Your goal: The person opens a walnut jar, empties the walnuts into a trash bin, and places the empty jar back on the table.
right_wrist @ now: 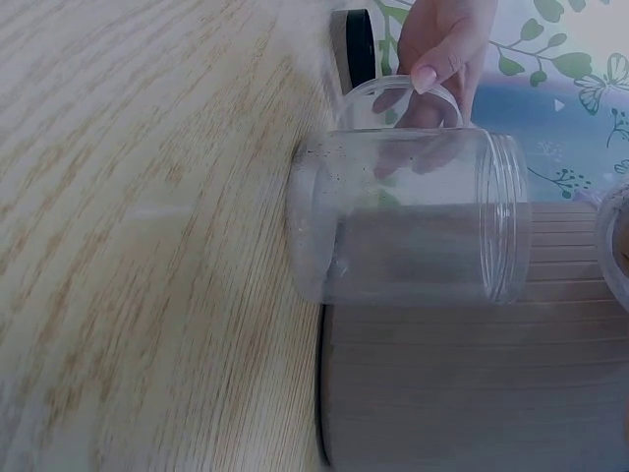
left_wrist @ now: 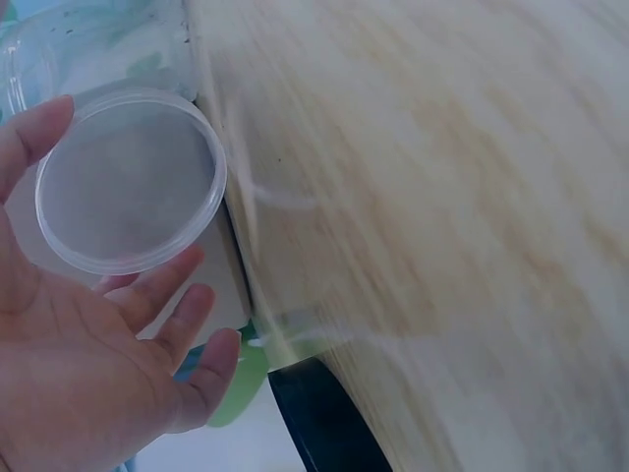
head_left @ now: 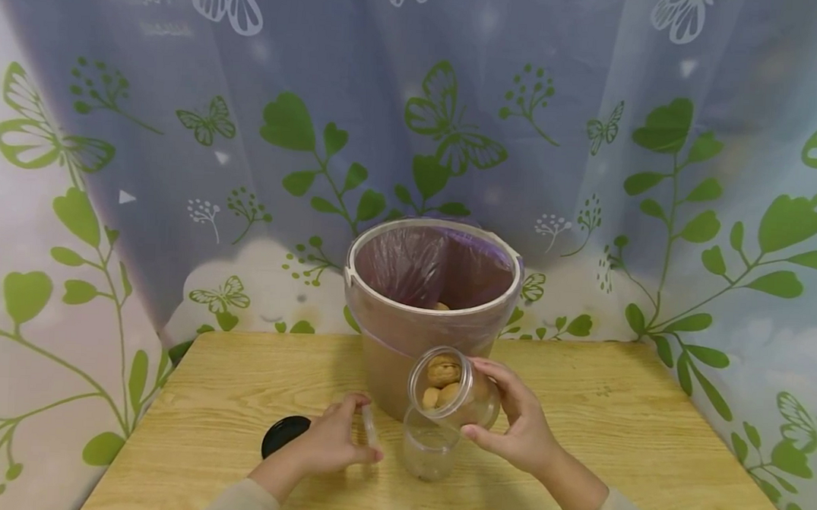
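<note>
My left hand pinches a thin, clear plastic disc lid by its edge, holding it on edge above the table. With my right hand I grip a clear jar by its side, tilted with its mouth toward me. Several walnuts lie inside it. Below that jar, a second clear jar stands upright on the table, open at the top, with small specks on its wall. In the right wrist view only the rim of the tilted jar shows at the right edge.
A large brown bin with a white rim and a purple-tinted plastic liner stands behind the jars; part of a walnut shows inside. Left of my left hand lies a black lid on the wooden table. A patterned curtain hangs behind.
</note>
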`<state>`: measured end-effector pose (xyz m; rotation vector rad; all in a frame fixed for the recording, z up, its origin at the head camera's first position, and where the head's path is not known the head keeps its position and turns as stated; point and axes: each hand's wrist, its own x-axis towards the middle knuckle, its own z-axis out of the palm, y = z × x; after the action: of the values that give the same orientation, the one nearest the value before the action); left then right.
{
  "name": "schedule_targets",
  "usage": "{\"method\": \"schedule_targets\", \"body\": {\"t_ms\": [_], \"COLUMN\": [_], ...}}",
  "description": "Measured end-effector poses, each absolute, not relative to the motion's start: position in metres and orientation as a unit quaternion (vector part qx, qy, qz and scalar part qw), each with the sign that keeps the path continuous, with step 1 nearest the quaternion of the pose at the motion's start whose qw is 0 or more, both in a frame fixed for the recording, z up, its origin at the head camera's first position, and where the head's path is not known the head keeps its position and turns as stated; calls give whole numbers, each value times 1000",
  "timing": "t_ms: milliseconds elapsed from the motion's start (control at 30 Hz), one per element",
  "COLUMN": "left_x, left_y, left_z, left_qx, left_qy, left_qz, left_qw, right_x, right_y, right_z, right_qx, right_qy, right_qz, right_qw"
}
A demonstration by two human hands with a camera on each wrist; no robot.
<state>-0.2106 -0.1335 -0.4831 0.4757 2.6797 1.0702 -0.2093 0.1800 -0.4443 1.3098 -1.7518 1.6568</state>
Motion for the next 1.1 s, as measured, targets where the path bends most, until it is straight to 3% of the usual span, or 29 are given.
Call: {"method": "schedule_targets", "body": {"t_ms": [1100], "left_x": [-211], "left_y": [-153], "left_z": [-490], "left_qx": [158], "left_qy": [925], "left_qz": [335], "left_qw": [89], "right_x": [-208], "right_y": [184], "right_z": [-444], "right_qx": [460], "right_qy": [-626], "right_qz": [597], "right_qw": [200]}}
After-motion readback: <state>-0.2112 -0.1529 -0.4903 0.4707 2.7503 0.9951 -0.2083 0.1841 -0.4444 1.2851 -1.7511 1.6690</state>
